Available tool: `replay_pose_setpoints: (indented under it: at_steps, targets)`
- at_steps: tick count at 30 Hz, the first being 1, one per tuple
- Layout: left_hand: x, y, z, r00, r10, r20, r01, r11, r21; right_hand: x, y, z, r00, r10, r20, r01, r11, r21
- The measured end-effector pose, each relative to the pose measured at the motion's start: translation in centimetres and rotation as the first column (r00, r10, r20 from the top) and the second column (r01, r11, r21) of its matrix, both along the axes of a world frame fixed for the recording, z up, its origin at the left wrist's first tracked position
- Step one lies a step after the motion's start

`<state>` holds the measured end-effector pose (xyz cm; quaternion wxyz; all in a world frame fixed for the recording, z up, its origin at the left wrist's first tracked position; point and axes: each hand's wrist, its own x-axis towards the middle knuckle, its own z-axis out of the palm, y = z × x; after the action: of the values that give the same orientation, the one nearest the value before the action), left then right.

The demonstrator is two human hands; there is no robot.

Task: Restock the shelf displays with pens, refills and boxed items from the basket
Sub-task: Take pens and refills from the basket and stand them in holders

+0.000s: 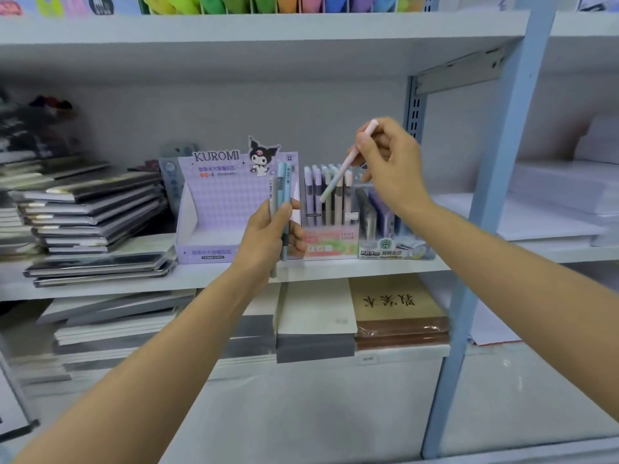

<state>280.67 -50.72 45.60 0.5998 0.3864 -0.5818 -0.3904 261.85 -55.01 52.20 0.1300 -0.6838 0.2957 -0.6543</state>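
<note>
Mid-restock: my right hand (pixel 390 162) pinches a pastel pen (pixel 341 171), tip slanting toward seven o'clock over the Fruit Soda display (pixel 330 244). My left hand (pixel 268 237) grips spare pens (pixel 282 187). Next, I'd guide it into a free slot.

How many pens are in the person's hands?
4. One pastel pen in the right hand, slanting over the Fruit Soda box; three bluish pens bunched upright in the left hand. More may hide behind them.

Lilac checked Kuromi box (pixel 214 199); pink-to-green pen (pixel 338 175); blue and grey pens (pixel 280 192); pink-green Fruit Soda tray (pixel 330 244); pale blue upright (pixel 495 182); brown pad (pixel 392 303).
</note>
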Motion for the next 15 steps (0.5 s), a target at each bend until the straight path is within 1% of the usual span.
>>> replay_pose_setpoints:
  at_steps: [1, 3, 5, 7, 9, 13, 15]
  targets:
    - [0.0, -0.2, 0.0, 1.000, 0.003, 0.006, -0.003, 1.000, 0.000, -0.1, -0.2, -0.1, 0.999, -0.015, -0.041, 0.016, 1.000, 0.014]
    - [0.0, -0.5, 0.0, 1.000, 0.012, 0.018, -0.012, 1.000, 0.001, 0.0, -0.7, -0.7, 0.983, -0.069, -0.171, 0.074, 0.997, 0.022]
    - [-0.2, -0.7, -0.1, 1.000, 0.018, 0.024, -0.018, 1.000, 0.001, 0.3, -0.9, -1.6, 0.944, -0.123, -0.305, 0.133, 0.991, 0.012]
    - [-0.3, -0.8, -0.1, 0.999, 0.018, 0.029, -0.018, 1.000, 0.001, 0.5, -1.1, -2.1, 0.900, -0.159, -0.405, 0.170, 0.985, -0.008]
    - [-0.3, -0.9, -0.3, 0.999, 0.006, 0.038, -0.006, 1.000, -0.002, 0.4, -1.2, -2.2, 0.877, -0.166, -0.451, 0.184, 0.983, -0.005]
    - [-0.4, -1.0, -0.5, 0.999, -0.019, 0.039, 0.020, 1.000, -0.010, -0.1, -1.5, -1.5, 0.870, -0.121, -0.477, 0.165, 0.985, 0.051]
    - [-0.5, -1.1, -0.5, 0.999, -0.038, 0.025, 0.038, 0.999, -0.009, 0.1, -1.8, -1.5, 0.858, -0.142, -0.494, 0.189, 0.981, 0.046]
